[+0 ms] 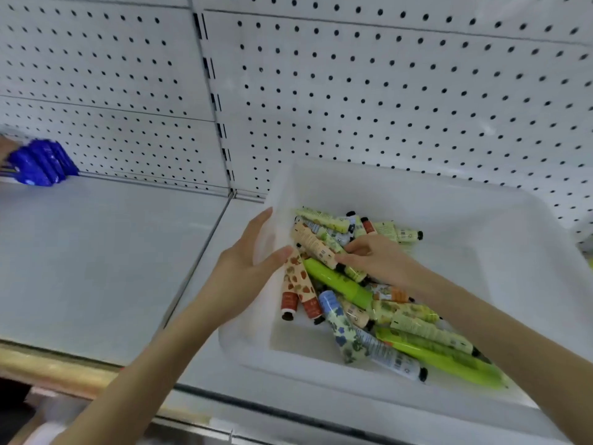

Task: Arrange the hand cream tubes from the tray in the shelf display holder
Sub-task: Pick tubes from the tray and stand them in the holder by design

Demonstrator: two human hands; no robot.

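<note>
This is a shop aisle. White metal shelving (106,252) stands against a pegboard back panel (385,91) with slotted uprights (213,91), the kind used for retail display. Blue packets (41,163) stand on the shelf, and a white tray (417,203) holds many hand cream tubes (333,281).

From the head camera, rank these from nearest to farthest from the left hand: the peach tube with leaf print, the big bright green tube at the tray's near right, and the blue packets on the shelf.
Measured from the left hand:
1. Peach leaf-print tube, at its fingertips, tray's left side.
2. Big bright green tube, tray's near right.
3. Blue packets, far left on the shelf.
</note>
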